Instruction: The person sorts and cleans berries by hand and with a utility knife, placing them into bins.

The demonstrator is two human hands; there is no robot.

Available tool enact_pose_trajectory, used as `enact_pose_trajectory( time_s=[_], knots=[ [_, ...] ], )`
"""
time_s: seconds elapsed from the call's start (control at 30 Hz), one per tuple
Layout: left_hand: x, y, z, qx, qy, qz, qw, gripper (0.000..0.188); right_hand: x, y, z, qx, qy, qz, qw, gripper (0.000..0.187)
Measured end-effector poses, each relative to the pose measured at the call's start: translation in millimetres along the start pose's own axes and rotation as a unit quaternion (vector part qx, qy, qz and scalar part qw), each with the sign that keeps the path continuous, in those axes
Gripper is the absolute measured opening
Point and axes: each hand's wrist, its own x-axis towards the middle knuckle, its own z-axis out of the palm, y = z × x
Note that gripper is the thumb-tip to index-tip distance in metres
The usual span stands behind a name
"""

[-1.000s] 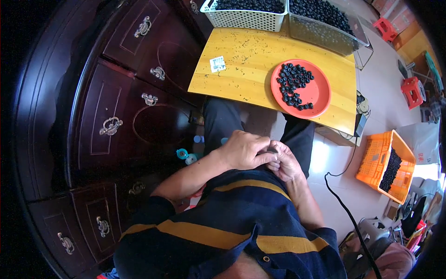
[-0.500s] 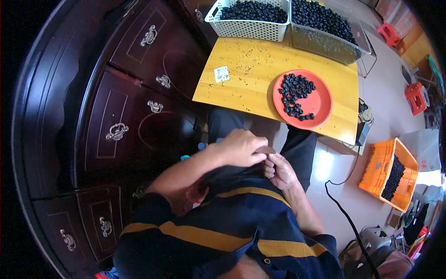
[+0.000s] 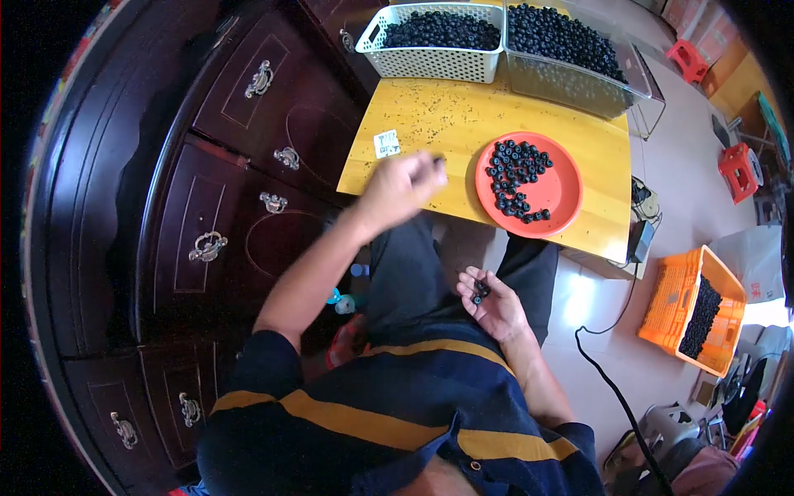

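Observation:
My left hand [image 3: 403,188] is raised over the near left edge of the yellow table [image 3: 455,112]. Its fingers are closed, blurred, with a small dark thing [image 3: 438,159] at the tips that I cannot make out. Lower down, over my lap, my right hand [image 3: 500,312] lies palm up, loosely cupping a few small black round parts [image 3: 480,289] with holes in them. Many parts of the same kind [image 3: 517,165] lie on the left side of an orange-red plate [image 3: 565,194] at the table's near right.
A white perforated basket [image 3: 430,64] and a clear bin [image 3: 571,87], both full of black parts, stand at the table's back. A small white printed card [image 3: 386,144] lies left. Dark drawers [image 3: 198,207] flank the left; an orange crate [image 3: 662,310] and black cable [image 3: 612,376] are right.
My hands were together over my lap, with a flat brown thing between them. The left has moved up and away over the table; the right has opened out, showing black parts in its palm.

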Motion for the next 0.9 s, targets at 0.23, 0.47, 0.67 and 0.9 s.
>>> enact_pose_trajectory(
  time_s=[0.23, 0.47, 0.67, 0.9],
  knots=[
    [-104, 9, 75, 0.025, -0.136, -0.012, 0.990, 0.024, 0, 4, 3, 0.000, -0.029, 0.004, 1.000, 0.046],
    [-129, 17, 96, 0.061, -0.140, -0.004, 0.988, 0.032, 1, 12, 2, -0.013, -0.058, -0.004, 0.998, 0.046],
    [-133, 12, 108, 0.120, -0.110, 0.059, 0.985, 0.032, -5, 15, 9, -0.003, -0.042, -0.010, 0.999, 0.037],
    [-127, 9, 112, 0.041, -0.104, -0.005, 0.994, 0.025, -2, 12, -7, -0.045, -0.018, -0.031, 0.998, 0.036]
  ],
)
